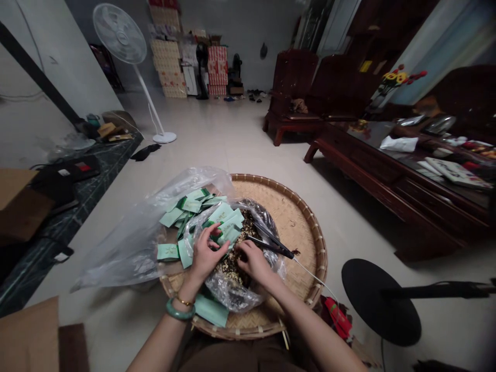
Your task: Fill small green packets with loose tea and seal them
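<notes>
My left hand (207, 254), with a jade-green bangle and a gold bracelet on its wrist, is beside small green paper packets (229, 227). Its thumb and fingers are curved and apart. Over a clear plastic bag (236, 298) of loose, dark and pale dried bits (231, 266), my right hand (253, 262) has its fingers curled down; its fingertips are partly hidden. A black two-armed clamp tool (277, 246) with a white cord lies across the bag. More green packets (189, 203) spill from a large clear bag (127, 243). Everything rests on a round woven bamboo tray (300, 217).
Another green packet (212, 310) lies at the tray's near edge. On the right are a black round stand base (381, 301) and a dark wooden table (387, 175). A white fan (165, 137) stands ahead; cardboard boxes (29, 336) are at left.
</notes>
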{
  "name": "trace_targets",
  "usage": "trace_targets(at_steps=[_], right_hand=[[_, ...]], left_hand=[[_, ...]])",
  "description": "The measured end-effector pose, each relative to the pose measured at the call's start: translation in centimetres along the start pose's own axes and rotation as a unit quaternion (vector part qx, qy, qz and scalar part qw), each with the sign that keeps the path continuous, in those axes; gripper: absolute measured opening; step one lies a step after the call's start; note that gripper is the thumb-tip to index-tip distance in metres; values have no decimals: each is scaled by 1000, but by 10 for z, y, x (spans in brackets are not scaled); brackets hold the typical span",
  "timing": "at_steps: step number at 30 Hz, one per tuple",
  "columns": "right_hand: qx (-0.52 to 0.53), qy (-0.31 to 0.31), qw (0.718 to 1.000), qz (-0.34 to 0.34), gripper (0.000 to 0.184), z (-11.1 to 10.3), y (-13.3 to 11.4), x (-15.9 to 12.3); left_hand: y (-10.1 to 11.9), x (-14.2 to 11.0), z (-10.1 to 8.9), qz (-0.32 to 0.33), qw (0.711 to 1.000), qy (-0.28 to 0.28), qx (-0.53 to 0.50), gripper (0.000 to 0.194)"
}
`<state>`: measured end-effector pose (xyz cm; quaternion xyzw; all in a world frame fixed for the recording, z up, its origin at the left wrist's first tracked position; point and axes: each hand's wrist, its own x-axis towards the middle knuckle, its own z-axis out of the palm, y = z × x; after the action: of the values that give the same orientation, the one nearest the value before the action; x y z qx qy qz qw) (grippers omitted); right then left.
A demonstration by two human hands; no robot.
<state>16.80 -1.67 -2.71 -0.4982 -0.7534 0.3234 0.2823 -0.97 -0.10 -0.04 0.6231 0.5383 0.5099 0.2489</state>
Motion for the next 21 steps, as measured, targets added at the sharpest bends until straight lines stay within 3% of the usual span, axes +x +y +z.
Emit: trace_targets(at_steps=[4,9,13,15,18,21], right_hand=[[107,61,992,42,40,-5,12,1],[168,49,983,62,27,-4,20,3],[237,55,964,104,25,-4,24,2],[309,54,936,157,29,-6,24,0],[432,50,869,235,40,-14,22,-2],[506,48,821,260,45,-23,17,-2]], left_hand=[[-5,2,-2,12,995,-76,62,58],[-10,4,5,55,958,-194,205,77],[-11,0,15,48,932,-222,283,75],[-11,-4,18,51,929,-222,293,73],[-11,-8,20,56,938,-203,275,68],[-10,-11,19,58,952,-188,233,61]])
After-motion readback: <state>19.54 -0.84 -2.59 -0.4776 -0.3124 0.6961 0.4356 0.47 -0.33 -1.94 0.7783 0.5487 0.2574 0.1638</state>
